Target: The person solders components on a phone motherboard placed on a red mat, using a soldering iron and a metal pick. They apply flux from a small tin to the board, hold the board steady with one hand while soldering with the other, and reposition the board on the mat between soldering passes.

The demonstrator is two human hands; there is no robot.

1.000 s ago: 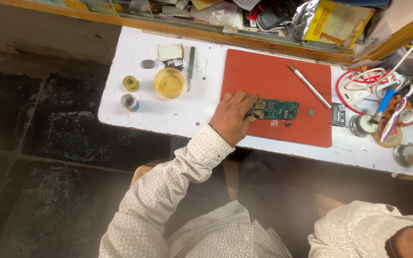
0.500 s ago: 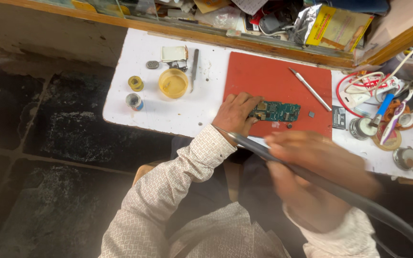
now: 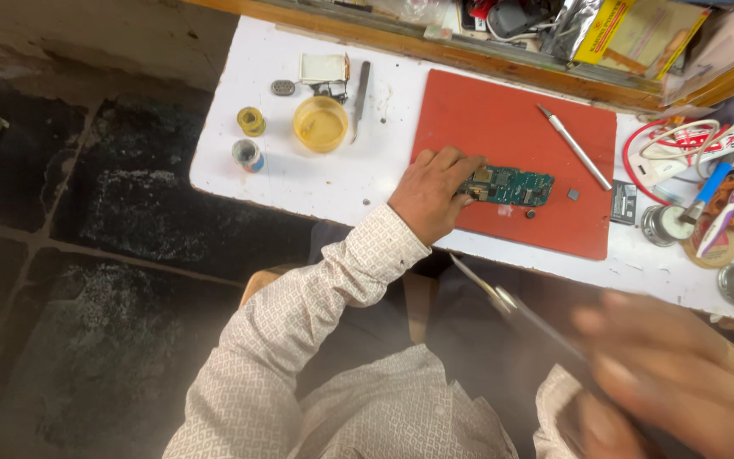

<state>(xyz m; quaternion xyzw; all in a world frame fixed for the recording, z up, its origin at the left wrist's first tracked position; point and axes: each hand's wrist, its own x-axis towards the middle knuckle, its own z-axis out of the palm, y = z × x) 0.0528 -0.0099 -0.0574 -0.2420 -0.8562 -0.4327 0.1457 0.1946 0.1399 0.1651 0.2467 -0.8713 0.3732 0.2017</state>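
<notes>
Centrally, the left hand (image 3: 431, 192) pins a green circuit board (image 3: 509, 185) on the red mat (image 3: 503, 127); lower right, the blurred right hand (image 3: 681, 374) grips a soldering iron (image 3: 503, 299). Upper right lies a yellow package (image 3: 639, 32).

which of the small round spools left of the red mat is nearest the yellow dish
The yellow spool, just left of the yellow dish. The blue-and-red spool sits farther off, closer to the table's front edge.
</notes>
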